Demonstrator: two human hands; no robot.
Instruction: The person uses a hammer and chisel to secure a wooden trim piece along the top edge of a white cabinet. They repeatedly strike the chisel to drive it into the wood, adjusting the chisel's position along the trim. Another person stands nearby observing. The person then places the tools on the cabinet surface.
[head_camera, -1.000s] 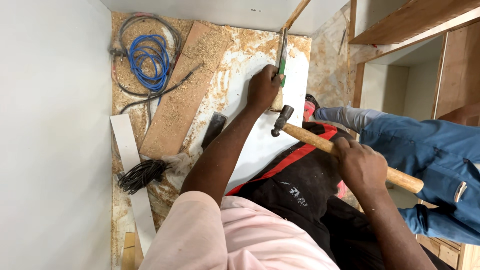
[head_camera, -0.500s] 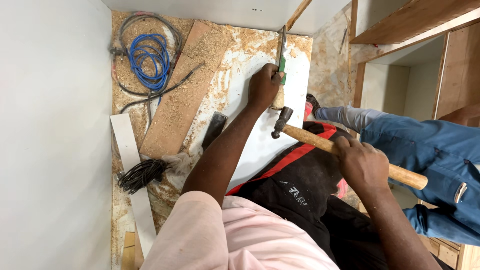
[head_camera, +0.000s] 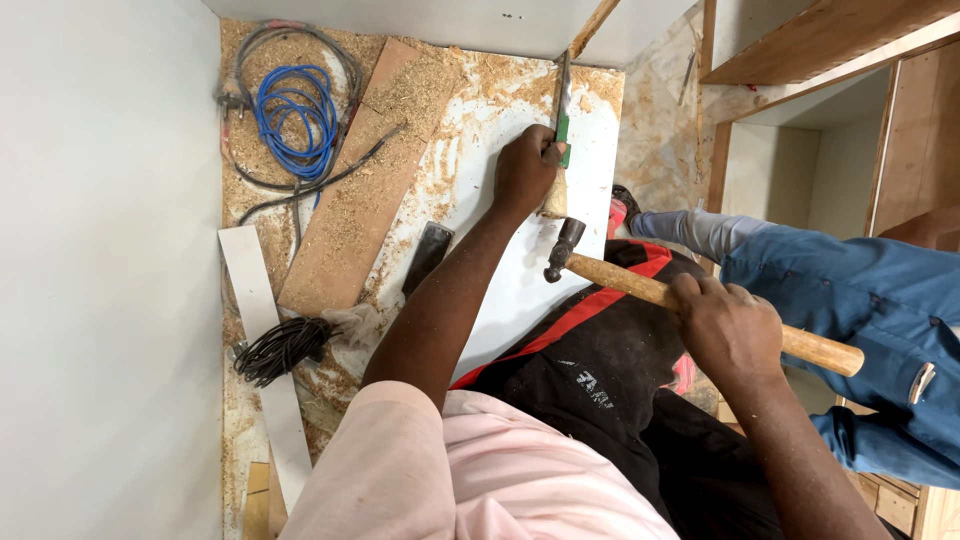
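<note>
Right hand (head_camera: 728, 330) is wrapped tight round the wooden handle of a hammer (head_camera: 690, 300), whose dark steel head hangs just below the butt of the chisel, close but not quite touching. Left hand (head_camera: 527, 168) is clenched about a chisel (head_camera: 558, 150) with a green collar and pale wooden handle, blade pointing away toward the far edge of the white board (head_camera: 520, 290).

That board lies flat on the floor, strewn with sawdust (head_camera: 470, 90). Beside it to the left lies a long brown plank (head_camera: 350, 210), then a narrow white strip (head_camera: 262, 350). A second person's blue sleeve (head_camera: 860, 300) reaches in from the right, near the hammer.

Smaller things: a coil of blue cable (head_camera: 295, 120) at the top left, a bundle of black wire (head_camera: 280, 348) lower down, a dark flat blade (head_camera: 428, 258) lying on the board.

The risk, as I read it: the left fingers sit right beside the striking end, so a glancing blow could land on knuckles. A slanted chisel could also skid on the smooth board.
</note>
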